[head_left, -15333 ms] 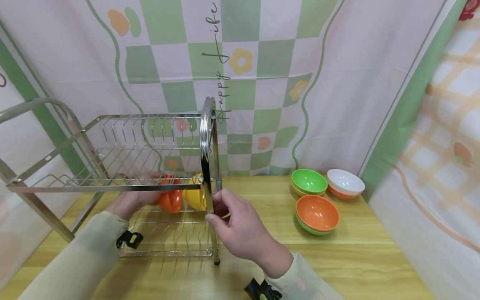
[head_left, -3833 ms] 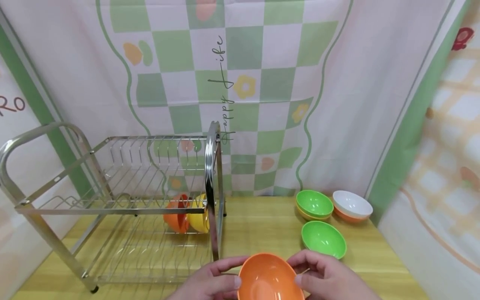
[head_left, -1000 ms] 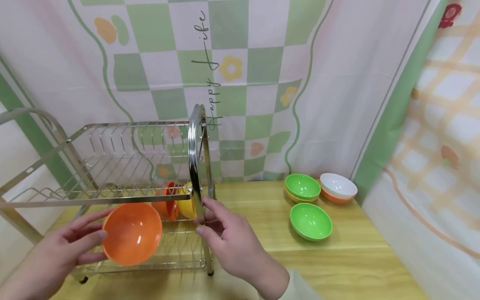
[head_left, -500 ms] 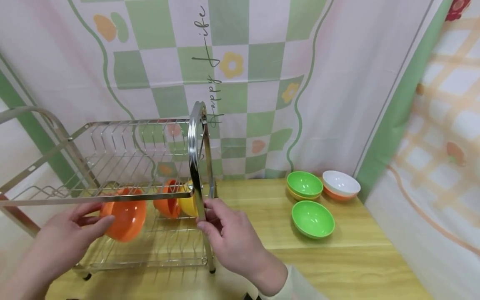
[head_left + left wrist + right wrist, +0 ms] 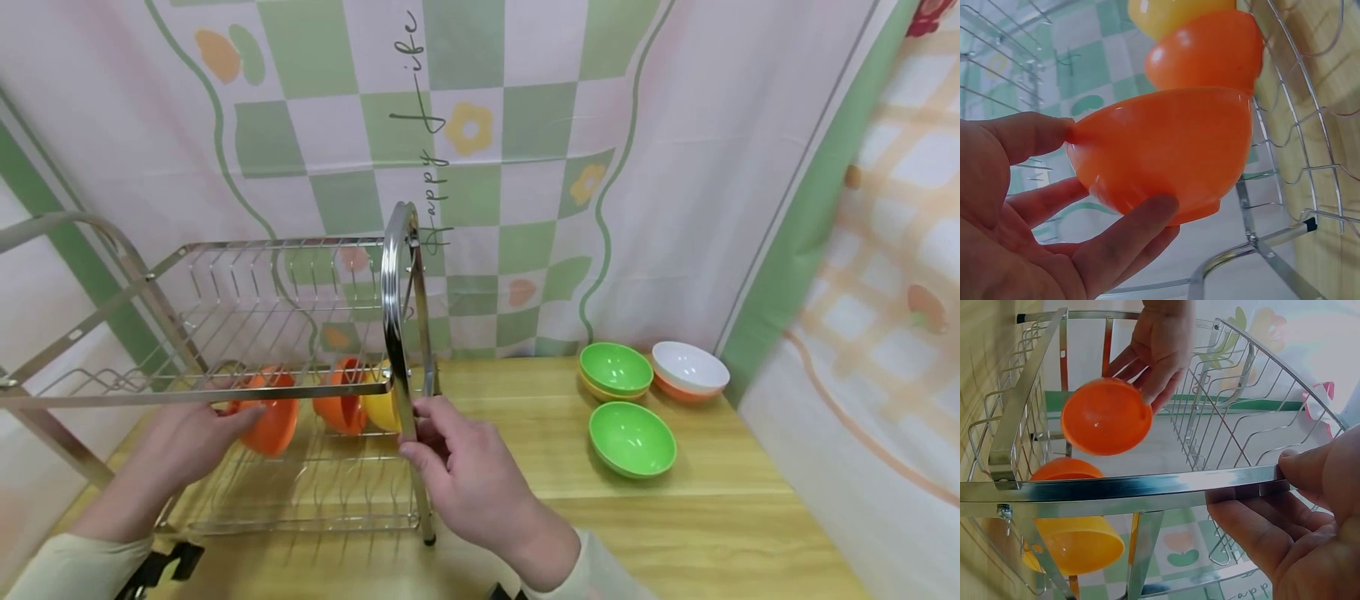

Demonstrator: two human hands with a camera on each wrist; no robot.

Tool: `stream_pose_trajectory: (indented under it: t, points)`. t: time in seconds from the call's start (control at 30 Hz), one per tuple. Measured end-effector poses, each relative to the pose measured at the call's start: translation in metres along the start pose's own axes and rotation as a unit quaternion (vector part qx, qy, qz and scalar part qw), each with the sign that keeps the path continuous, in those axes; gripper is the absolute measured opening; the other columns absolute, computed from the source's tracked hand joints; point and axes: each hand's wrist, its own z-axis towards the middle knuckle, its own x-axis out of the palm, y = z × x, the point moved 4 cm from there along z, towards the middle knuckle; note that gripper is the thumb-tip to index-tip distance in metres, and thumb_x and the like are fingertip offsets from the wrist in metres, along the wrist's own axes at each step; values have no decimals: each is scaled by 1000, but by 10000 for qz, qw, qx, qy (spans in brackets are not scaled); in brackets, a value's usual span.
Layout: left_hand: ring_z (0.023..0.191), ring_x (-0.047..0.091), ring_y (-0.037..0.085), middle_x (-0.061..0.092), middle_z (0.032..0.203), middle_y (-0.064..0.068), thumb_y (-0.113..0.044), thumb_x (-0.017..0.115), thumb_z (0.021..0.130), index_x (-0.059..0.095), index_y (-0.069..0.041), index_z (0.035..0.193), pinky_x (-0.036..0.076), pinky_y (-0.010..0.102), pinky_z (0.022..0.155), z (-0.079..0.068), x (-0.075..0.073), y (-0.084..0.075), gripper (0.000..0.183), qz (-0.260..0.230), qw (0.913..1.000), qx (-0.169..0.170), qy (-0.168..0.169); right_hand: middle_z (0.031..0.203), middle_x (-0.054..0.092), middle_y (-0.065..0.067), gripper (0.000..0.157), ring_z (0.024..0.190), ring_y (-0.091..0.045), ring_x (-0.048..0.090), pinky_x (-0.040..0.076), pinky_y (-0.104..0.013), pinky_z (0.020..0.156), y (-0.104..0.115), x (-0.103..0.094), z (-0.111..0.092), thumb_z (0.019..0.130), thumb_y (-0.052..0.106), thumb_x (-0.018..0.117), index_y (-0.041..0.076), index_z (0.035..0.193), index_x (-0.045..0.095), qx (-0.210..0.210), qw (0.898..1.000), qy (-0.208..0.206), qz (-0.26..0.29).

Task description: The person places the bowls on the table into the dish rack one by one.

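Observation:
My left hand (image 5: 180, 446) holds an orange bowl (image 5: 272, 423) inside the lower tier of the metal dish rack (image 5: 393, 308), under the upper shelf. In the left wrist view, the thumb and fingers pinch this bowl (image 5: 1166, 153) at its rim and outer side; it hangs just above the wires. Tilted on edge to its right stand another orange bowl (image 5: 345, 414) and a yellow bowl (image 5: 381, 410). My right hand (image 5: 483, 492) grips the rack's front right upright; in the right wrist view, thumb and fingers clasp that metal bar (image 5: 1197, 484).
On the wooden table (image 5: 540, 442) to the right, a single green bowl (image 5: 632, 439) stands in front. Behind it are a green bowl (image 5: 617, 368) stacked on a yellow one, and a white bowl (image 5: 690, 367) on an orange one. A patterned curtain (image 5: 525, 125) hangs behind.
The orange bowl left the front green bowl, was held in both hands, and is now in my left hand. Over the last second it moved back into the lower tier and turned on edge.

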Motion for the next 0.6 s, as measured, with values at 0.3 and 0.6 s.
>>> stream_pose_trajectory:
  t: [0.3,0.6]
  points:
    - [90,60,30,67,107,14,-54,51,100,63,-8,135,49,41,68,34,13,3,59,-666,9967,369,266,84,63,9,15,64,-6,53,50,-24,53,-2,0,-1,100,14,63,14,114,59,-13,10000,-16,-90]
    - [96,63,32,67,115,16,-65,41,99,51,-9,146,54,46,71,45,24,11,74,-345,9968,35,721,82,62,9,15,63,-6,52,48,-23,52,-3,2,-1,98,10,65,14,112,60,-50,9999,-46,-84]
